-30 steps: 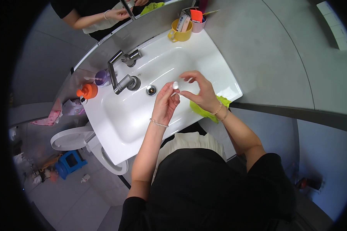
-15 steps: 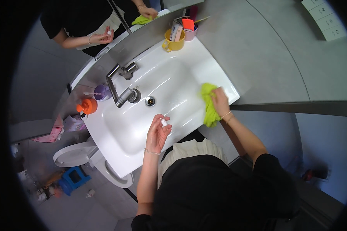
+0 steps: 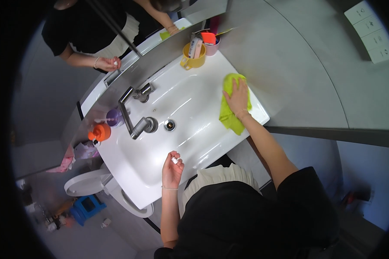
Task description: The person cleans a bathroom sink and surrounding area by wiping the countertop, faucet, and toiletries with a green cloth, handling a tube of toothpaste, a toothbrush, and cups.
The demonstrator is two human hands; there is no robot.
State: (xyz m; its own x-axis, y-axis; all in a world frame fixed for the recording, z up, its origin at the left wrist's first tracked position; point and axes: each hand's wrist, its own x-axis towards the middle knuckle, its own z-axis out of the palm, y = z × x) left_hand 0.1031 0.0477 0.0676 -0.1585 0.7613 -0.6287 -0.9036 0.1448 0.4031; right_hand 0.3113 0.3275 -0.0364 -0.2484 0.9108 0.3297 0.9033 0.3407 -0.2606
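The cloth [image 3: 230, 121] lies under my right hand [image 3: 237, 98] on the sink [image 3: 138, 155], at its right end — those fingers flat on it, slightly parted. The small white piece [image 3: 174, 160] sits in my left hand [image 3: 173, 172] — fingers curled narrowly around it, near the sink's front edge.

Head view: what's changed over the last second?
The right hand has left the left hand's side and now lies palm-down on the green cloth, which has shifted back along the sink's right side. The left hand has drawn back toward the front rim, still holding the small white object. Faucet, yellow cup and orange bottle stayed put.
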